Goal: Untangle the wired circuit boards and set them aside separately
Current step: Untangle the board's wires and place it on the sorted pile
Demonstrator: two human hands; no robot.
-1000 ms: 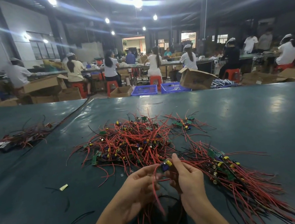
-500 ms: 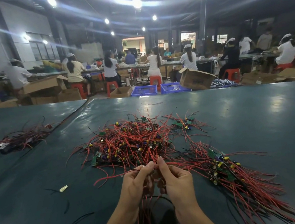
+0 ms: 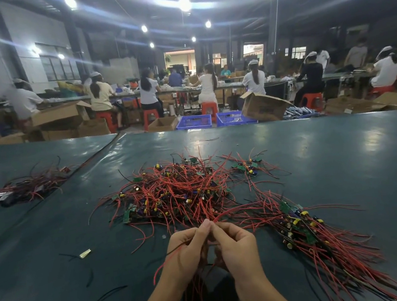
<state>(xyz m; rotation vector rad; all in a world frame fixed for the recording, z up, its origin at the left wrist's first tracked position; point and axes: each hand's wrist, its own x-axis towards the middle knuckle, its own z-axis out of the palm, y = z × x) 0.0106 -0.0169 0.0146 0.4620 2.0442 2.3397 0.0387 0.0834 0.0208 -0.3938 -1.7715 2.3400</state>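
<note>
Head view.

1. Work position: The left hand [image 3: 186, 248] and right hand [image 3: 235, 245] are raised together at the near centre of the table [image 3: 340, 149], fingertips touching. Each hand pinches red wires [image 3: 166, 260] between thumb and curled fingers. More wires hang down between the wrists. Whether a board is attached to these wires cannot be seen, because the hands hide it.

2. Unsorted stock: The tangled pile [image 3: 175, 192] of wired circuit boards lies just beyond the hands at the centre. It is dense and makes up a large share of the work.

3. Separated stock: A laid-out row [image 3: 308, 232] of boards lies near right, with leads fanned toward the near edge. A small cluster [image 3: 247, 167] lies far right of the pile, apart from it.

4. Other material: A dark wire bundle [image 3: 23, 187] lies far left. A pale scrap [image 3: 85, 253] lies near left.

5. Progress estimate: Roughly midway. One unit is in hand, and the central pile remains to be cleared.
</note>
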